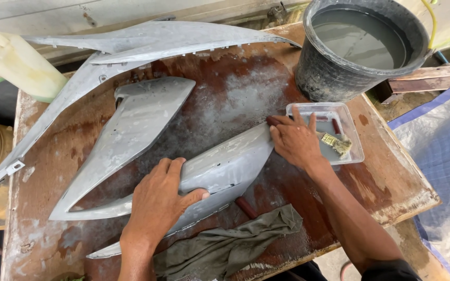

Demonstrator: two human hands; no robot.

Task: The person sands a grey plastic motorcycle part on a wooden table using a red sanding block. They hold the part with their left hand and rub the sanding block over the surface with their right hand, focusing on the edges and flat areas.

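Crumpled near the front edge lies a green rag (230,244). Left hand (160,200) clamps over the grey panel (225,169) on the wet table (42,171), steadying it. Right hand (295,140) presses flat, fingers together, on the panel's tip beside a plastic tray (352,138); it looks like wet sanding, needing steady strokes.

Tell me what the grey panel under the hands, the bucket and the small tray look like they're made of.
Grey panel: probably moulded plastic, matte and scuffed, as if sanded; thin curved shell.
Bucket: black, rough and dull, looks like rubber or plastic; holds grey water.
Small tray: clear thin plastic; its contents show through.
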